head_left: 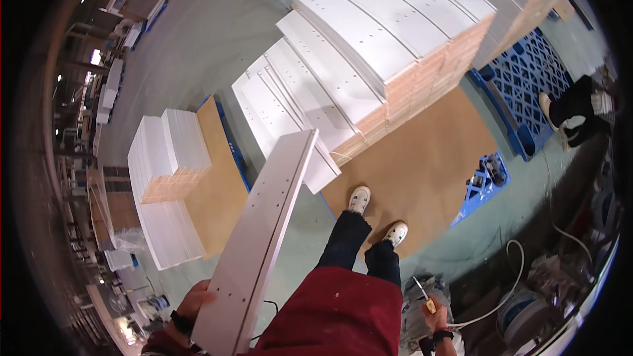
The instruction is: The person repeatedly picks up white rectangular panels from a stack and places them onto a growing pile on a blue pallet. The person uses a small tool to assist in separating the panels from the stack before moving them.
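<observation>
White drilled board (254, 244) slants from lower left to frame centre; left hand's (196, 298) fingers grasp its edge. At lower right, right hand's (436, 317) fingers close around a yellow-handled screwdriver (431, 305). Advised: keep the metal tip off the white face.

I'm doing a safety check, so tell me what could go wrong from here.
The white drilled board might tip or swing, since the left hand holds it near one end.
Its far end overlaps the stacked white boards in this view, so it could bump them; contact is unclear.
The right hand holds a yellow-handled tool with its metal shaft bare, which might scratch the board.
</observation>
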`<state>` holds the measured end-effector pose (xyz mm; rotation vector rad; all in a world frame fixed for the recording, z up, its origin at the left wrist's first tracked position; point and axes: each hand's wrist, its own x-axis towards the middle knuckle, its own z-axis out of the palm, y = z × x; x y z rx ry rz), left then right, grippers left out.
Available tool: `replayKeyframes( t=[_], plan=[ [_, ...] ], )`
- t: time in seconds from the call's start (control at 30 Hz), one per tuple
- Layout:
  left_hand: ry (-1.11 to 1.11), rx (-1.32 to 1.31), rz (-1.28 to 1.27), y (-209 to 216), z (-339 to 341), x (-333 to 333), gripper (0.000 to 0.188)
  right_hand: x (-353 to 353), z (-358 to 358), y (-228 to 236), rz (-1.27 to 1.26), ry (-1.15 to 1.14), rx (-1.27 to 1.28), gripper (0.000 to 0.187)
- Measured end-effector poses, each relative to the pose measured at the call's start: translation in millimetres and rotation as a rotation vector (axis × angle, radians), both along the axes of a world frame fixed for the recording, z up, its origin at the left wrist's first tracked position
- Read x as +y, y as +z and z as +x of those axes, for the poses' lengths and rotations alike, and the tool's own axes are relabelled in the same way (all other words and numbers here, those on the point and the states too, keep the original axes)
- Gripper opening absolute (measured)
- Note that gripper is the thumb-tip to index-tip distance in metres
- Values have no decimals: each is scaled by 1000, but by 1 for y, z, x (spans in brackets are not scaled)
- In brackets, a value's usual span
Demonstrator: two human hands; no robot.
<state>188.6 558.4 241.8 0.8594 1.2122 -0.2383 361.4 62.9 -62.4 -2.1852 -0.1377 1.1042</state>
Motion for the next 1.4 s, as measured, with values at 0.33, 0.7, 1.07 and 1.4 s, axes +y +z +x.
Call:
replayKeyframes(
  t=[0.33, 0.7, 1.07, 1.4],
  plan=[
    [172, -350, 218, -208, 65, 98, 47, 103, 78, -4, 1, -15, 62, 30],
    [372, -343, 29, -374, 133, 138, 38, 136, 76, -3, -121, -47, 215, 30],
    [316, 36, 505, -425, 158, 242, 32, 171, 68, -7, -137, 1, 149, 29],
    [203, 340, 424, -405, 225, 274, 35, 188, 65, -6, -162, -71, 217, 28]
  ],
)
